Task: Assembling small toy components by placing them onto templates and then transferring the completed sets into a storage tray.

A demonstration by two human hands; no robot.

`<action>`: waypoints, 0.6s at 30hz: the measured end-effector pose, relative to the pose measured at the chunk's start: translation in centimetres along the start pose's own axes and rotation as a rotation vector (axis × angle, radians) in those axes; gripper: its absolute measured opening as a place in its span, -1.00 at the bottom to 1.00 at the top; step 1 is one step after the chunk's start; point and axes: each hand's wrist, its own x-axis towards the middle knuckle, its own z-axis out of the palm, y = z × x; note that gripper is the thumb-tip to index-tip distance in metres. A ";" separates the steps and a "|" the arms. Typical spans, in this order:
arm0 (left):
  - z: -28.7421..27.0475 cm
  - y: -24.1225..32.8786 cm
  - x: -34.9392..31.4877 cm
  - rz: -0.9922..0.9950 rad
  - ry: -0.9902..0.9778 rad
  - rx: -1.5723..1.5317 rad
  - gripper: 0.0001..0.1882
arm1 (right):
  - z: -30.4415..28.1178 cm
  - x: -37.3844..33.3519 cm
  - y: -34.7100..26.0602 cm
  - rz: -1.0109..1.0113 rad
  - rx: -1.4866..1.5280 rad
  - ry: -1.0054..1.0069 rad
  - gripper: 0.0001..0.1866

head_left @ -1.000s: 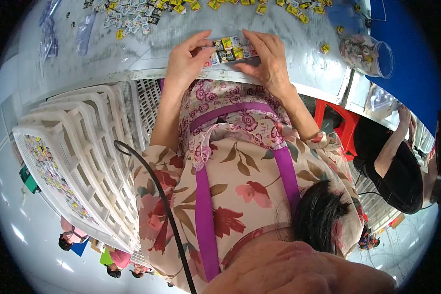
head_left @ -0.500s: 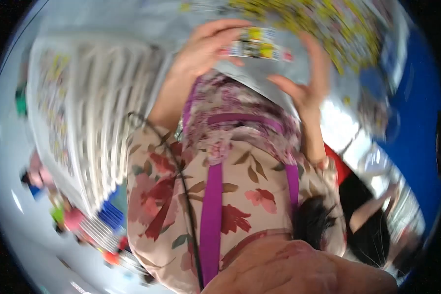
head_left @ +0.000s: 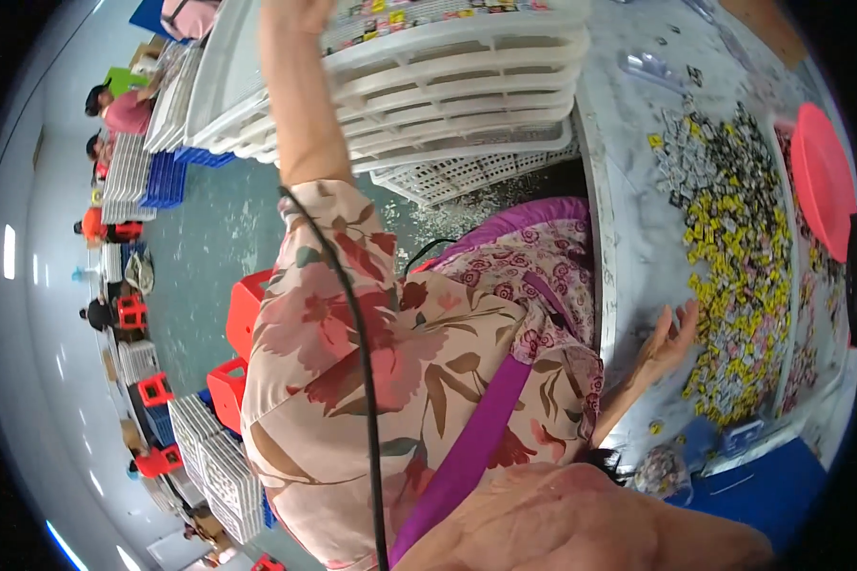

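My left arm reaches up over a stack of white plastic trays, and my left hand is cut by the upper edge of the view. Its fingers cannot be made out. Small colourful flat pieces lie in rows on the top tray beside it. My right hand hovers at or rests on the table, fingers apart and curved, with nothing seen in them. Just beyond its fingertips spreads a large heap of small yellow, black, white and pink pieces.
The pale work table has a pink basin at its far right. A clear plastic item lies near the back. Red stools, stacked trays and blue crates stand on the floor left. Several people work along the far side.
My body has turned left toward the tray stack. The printed sheet or bag seen between my hands is gone from view. My left hand moved onto the trays; my right dropped beside the heap.
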 end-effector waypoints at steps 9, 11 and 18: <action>-8.4 11.1 -11.6 -0.276 0.884 0.669 -0.64 | 0.5 -0.9 1.3 0.011 -0.027 0.034 -0.58; -10.8 12.5 -14.4 -0.448 0.814 0.732 -0.63 | 0.4 -1.1 0.8 -0.031 -0.075 0.042 -0.58; -14.9 14.0 -18.7 -0.684 0.873 0.671 -0.66 | 1.0 -1.3 0.8 -0.093 -0.193 0.033 -0.58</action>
